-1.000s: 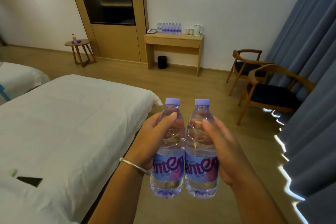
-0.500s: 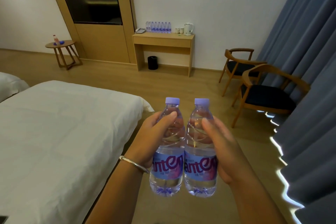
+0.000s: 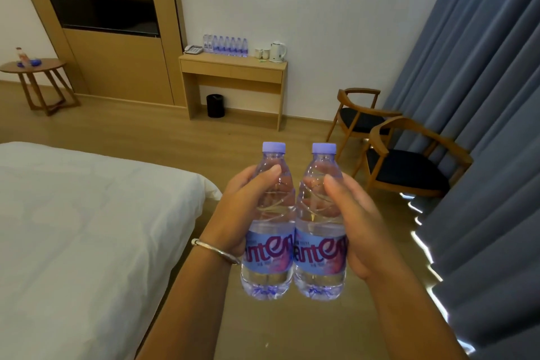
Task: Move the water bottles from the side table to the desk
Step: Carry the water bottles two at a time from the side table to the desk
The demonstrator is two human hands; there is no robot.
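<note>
Each hand's grip, left (image 3: 244,207) and right (image 3: 355,222), wraps one bottle (image 3: 270,242); worktop (image 3: 233,63) at 12 o'clock already carries a row, these two undelivered.

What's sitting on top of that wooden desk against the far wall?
On the desk stand a row of water bottles, a telephone, two cups and a white kettle. Whether more bottles stand behind that row cannot be seen.

Head view: worn at head height, facing forward and down, hands (image 3: 295,213) close (single view, nothing shared).
Far end: desk (image 3: 233,66) wall.
</note>
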